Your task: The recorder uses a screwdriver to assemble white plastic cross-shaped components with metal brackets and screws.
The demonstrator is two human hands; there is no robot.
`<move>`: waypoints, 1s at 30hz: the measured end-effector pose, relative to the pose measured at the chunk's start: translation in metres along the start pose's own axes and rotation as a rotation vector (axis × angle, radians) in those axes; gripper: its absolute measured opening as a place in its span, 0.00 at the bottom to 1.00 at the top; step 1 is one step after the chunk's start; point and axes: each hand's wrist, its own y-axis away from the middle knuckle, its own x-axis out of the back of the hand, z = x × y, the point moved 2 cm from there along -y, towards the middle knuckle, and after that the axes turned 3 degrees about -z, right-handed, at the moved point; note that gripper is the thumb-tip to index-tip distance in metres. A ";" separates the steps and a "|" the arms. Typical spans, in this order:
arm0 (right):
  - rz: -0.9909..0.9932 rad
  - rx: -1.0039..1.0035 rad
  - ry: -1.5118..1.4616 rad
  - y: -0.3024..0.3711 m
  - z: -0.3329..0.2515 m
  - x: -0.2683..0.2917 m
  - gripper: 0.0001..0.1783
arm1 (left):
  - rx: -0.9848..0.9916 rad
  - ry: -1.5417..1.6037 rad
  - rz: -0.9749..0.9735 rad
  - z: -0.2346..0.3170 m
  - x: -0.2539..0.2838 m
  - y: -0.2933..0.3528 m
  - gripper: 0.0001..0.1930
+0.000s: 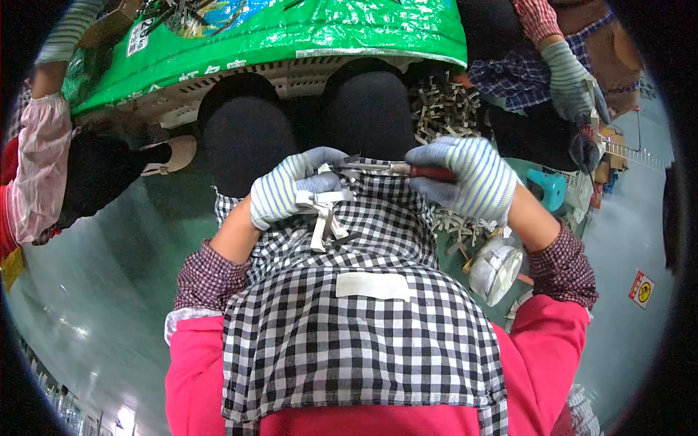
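Observation:
My right hand, in a striped knit glove, is closed around the dark red handle of a hand tool. Its narrow metal end points left, toward my left hand. That hand wears a matching glove, with fingers pinched at the tool's tip; a small dark piece shows there, but what the fingers grip is mostly hidden. Just below them, several small white and metal bracket-like parts lie on the black-and-white checked apron over my lap.
A green plastic sheet covers a crate ahead, with loose parts on top. Small metal parts are heaped right of my knees. A white roll and a teal object are on the right. Gloved co-workers sit at both sides.

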 end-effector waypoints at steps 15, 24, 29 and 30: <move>-0.112 0.521 0.804 -0.010 -0.035 0.024 0.19 | 0.095 0.128 -0.061 0.002 0.001 0.005 0.26; -0.193 0.322 0.359 -0.020 -0.024 0.021 0.21 | 0.071 -0.017 -0.077 -0.012 0.010 0.004 0.26; -0.199 0.027 -0.085 -0.022 -0.018 0.017 0.16 | 0.077 -0.021 -0.081 -0.009 0.008 0.006 0.26; -0.240 -0.117 -0.177 -0.022 -0.017 0.017 0.14 | 0.062 -0.019 -0.097 -0.010 0.008 0.005 0.26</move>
